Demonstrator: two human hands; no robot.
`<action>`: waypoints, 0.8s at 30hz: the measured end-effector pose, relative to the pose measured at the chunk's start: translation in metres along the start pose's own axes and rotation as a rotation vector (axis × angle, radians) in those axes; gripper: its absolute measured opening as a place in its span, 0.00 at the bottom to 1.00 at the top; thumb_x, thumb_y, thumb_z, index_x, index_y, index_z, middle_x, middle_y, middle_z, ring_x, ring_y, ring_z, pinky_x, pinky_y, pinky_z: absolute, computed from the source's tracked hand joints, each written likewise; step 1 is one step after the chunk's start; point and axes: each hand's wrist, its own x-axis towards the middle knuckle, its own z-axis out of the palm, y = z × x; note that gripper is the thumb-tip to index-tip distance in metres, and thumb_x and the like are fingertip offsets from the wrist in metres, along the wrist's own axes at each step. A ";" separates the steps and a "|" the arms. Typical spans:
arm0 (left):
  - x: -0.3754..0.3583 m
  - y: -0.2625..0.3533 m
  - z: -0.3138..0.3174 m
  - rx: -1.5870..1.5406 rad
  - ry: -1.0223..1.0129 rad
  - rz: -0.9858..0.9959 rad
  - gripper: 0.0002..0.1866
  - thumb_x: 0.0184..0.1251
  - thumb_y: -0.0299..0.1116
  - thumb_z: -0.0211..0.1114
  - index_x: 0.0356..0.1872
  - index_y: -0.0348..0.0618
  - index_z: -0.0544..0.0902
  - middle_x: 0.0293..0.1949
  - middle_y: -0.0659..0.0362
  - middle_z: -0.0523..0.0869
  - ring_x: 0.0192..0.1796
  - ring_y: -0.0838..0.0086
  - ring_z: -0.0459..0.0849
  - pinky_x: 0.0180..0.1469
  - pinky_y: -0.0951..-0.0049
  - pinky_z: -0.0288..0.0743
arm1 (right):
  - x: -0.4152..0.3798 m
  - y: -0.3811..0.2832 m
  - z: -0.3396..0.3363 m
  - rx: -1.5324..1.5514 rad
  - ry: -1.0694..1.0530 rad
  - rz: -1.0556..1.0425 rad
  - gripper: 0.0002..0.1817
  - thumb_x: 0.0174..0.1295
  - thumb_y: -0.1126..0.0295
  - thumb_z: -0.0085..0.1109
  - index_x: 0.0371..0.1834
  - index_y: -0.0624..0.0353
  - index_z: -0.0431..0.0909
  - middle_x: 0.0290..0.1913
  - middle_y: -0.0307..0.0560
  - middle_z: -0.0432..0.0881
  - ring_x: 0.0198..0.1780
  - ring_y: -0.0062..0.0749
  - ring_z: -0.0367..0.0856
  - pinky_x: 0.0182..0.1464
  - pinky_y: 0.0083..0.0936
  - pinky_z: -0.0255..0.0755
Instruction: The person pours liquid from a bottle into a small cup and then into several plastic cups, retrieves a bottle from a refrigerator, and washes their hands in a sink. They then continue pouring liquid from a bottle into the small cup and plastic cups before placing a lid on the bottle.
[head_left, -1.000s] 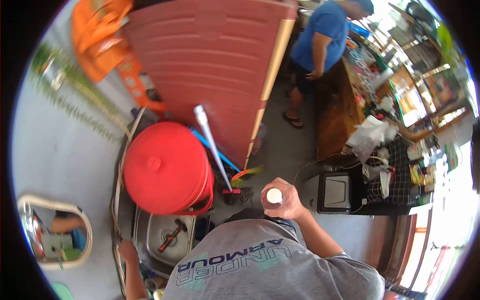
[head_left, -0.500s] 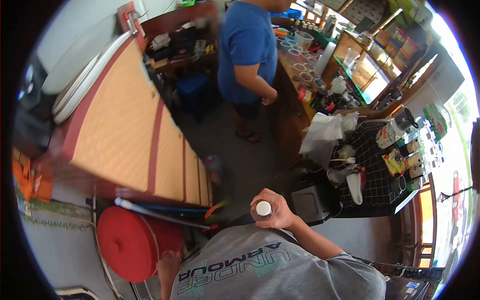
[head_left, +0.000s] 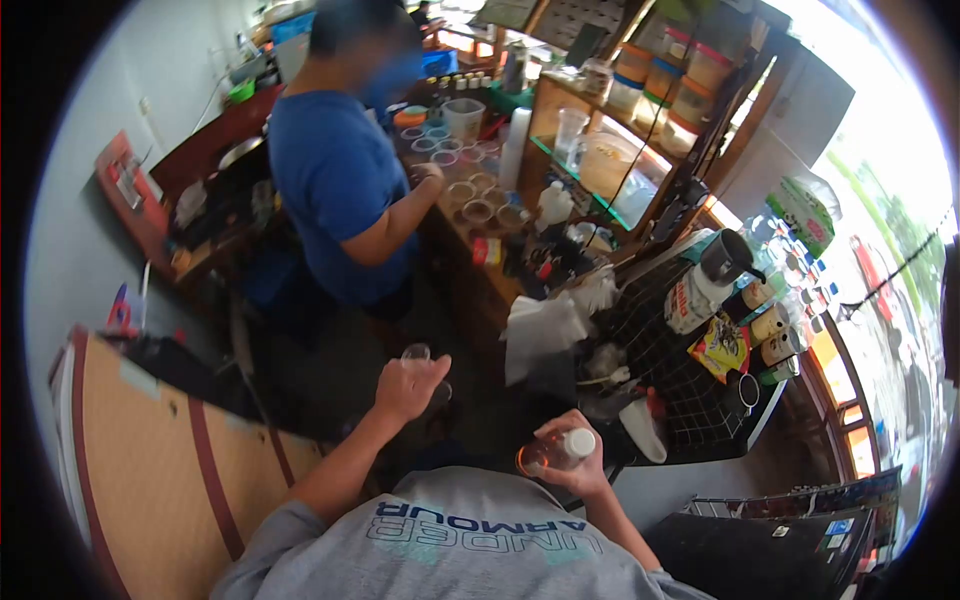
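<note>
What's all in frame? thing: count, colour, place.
clear cup: 1, transparent, in left hand
bottle: 1, clear with white cap and orange-tinted contents, in right hand
co-worker: 1, blue shirt, standing at the counter, upper left
small cups: a cluster, clear, on the wooden counter
white bottle: 1, on the counter by the shelf
plastic bag: 1, white, at the counter's near end
wire rack: 1, black, right of centre
cans: a few, brownish, at the rack's right edge
wooden panel: 1, tan with red stripes, lower left
left hand: raised, gripping the cup
right hand: near the chest, gripping the bottle
</note>
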 end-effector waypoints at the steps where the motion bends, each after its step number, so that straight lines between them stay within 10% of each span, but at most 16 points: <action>1: 0.041 -0.020 0.012 0.015 -0.078 0.060 0.20 0.77 0.46 0.65 0.33 0.38 0.91 0.27 0.50 0.89 0.32 0.58 0.91 0.32 0.62 0.79 | 0.004 0.004 -0.002 0.003 0.065 0.013 0.26 0.36 0.62 0.82 0.42 0.56 0.87 0.40 0.39 0.86 0.44 0.31 0.81 0.51 0.30 0.75; 3: 0.133 -0.060 0.044 0.095 0.050 0.372 0.25 0.80 0.50 0.62 0.30 0.40 0.91 0.23 0.53 0.89 0.26 0.64 0.90 0.28 0.65 0.78 | 0.015 0.011 -0.001 -0.004 0.163 0.015 0.26 0.35 0.62 0.83 0.42 0.57 0.87 0.41 0.40 0.86 0.44 0.31 0.80 0.50 0.30 0.75; 8: 0.404 -0.056 0.071 -0.064 0.065 0.249 0.27 0.82 0.55 0.58 0.28 0.45 0.88 0.19 0.56 0.85 0.24 0.59 0.87 0.29 0.54 0.77 | 0.049 0.017 0.019 -0.080 0.528 0.075 0.28 0.34 0.62 0.84 0.43 0.58 0.88 0.43 0.42 0.84 0.46 0.32 0.81 0.51 0.30 0.76; 13: 0.699 -0.007 0.106 -0.179 0.090 0.219 0.36 0.55 0.70 0.77 0.22 0.37 0.88 0.24 0.48 0.90 0.31 0.59 0.91 0.39 0.55 0.83 | 0.088 0.007 0.075 0.052 0.881 0.087 0.30 0.35 0.65 0.86 0.46 0.59 0.84 0.47 0.44 0.82 0.49 0.32 0.83 0.54 0.31 0.78; 18: 0.806 0.056 0.144 0.049 0.089 0.247 0.31 0.49 0.55 0.87 0.41 0.36 0.90 0.43 0.40 0.92 0.47 0.50 0.93 0.48 0.54 0.85 | 0.109 -0.007 0.104 0.082 1.069 0.226 0.33 0.36 0.67 0.87 0.48 0.59 0.81 0.48 0.44 0.80 0.51 0.34 0.85 0.58 0.36 0.81; 24: 0.836 0.068 0.191 0.017 0.020 0.286 0.24 0.51 0.51 0.85 0.36 0.38 0.93 0.40 0.42 0.93 0.45 0.52 0.94 0.50 0.55 0.87 | 0.122 -0.008 0.112 0.055 1.146 0.269 0.34 0.35 0.67 0.88 0.48 0.60 0.81 0.48 0.45 0.80 0.52 0.35 0.86 0.59 0.37 0.81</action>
